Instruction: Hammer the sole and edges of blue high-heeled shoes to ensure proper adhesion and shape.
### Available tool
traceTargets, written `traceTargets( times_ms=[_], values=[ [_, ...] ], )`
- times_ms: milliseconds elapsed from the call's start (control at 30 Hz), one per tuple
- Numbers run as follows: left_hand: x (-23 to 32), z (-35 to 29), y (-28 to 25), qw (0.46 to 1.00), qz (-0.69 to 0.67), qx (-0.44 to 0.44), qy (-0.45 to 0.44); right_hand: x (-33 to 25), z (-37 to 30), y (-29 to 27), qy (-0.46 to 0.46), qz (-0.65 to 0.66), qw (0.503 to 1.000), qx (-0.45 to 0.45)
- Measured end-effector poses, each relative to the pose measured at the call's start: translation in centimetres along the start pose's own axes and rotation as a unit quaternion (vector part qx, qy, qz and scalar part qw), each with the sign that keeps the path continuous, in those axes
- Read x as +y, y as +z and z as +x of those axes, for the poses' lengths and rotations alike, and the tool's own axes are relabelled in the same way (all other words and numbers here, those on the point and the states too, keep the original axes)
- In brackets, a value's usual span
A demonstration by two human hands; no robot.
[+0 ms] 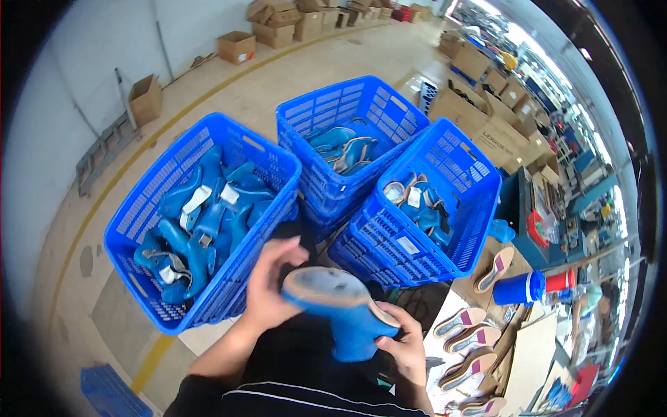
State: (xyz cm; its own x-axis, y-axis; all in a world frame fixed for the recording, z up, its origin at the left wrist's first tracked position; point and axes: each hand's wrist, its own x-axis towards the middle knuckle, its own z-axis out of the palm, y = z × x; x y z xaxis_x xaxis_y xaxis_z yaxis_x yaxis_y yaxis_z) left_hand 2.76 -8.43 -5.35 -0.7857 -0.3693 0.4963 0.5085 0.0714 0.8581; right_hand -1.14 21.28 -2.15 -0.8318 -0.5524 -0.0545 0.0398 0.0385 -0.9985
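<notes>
A blue shoe last (353, 339) is held in front of me, upside down with its sole up. Its sole face is pale grey with a tan rim, and the toe points left, slightly smeared by motion. My right hand (406, 342) grips it at the heel end, with fingers over the back and thumb on the side. Beside the toe is my left hand (269, 285), fingers curved and apart, not wrapped round the last. Whether its palm touches the toe is hard to tell. The blue crate (278, 191) on the left holds several blue lasts (208, 222), some with white paper pieces.
More blue lasts lie in the middle crate (333, 182) and the right crate (410, 254), both stacked. Several tan shoe soles (472, 338) and a blue jug (517, 288) stand on a bench at right. Cardboard boxes (236, 47) line the far wall.
</notes>
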Motion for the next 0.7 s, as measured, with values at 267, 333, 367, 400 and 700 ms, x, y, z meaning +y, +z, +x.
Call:
traceTargets(
  times_ms=[267,333,367,400,700],
  values=[
    [-1.0,3.5,3.1,0.880,-0.410,-0.036,-0.235,2.4,-0.9,2.5,0.238,0.111,0.963,-0.065],
    [-1.1,3.7,3.1,0.874,-0.418,-0.040,-0.243,1.9,-0.9,3.6,0.176,0.057,0.983,-0.017],
    [-1.4,3.7,2.9,0.875,-0.421,-0.035,-0.236,0.1,-0.5,4.8,0.174,0.050,0.983,-0.022],
    [-1.7,3.7,2.6,0.880,-0.409,-0.035,-0.238,-1.9,0.1,6.1,0.108,0.048,0.992,-0.036],
    [-2.2,3.0,-2.2,0.919,-0.346,0.035,-0.187,-3.8,4.5,7.3,0.208,0.040,0.977,0.026]
  ],
)
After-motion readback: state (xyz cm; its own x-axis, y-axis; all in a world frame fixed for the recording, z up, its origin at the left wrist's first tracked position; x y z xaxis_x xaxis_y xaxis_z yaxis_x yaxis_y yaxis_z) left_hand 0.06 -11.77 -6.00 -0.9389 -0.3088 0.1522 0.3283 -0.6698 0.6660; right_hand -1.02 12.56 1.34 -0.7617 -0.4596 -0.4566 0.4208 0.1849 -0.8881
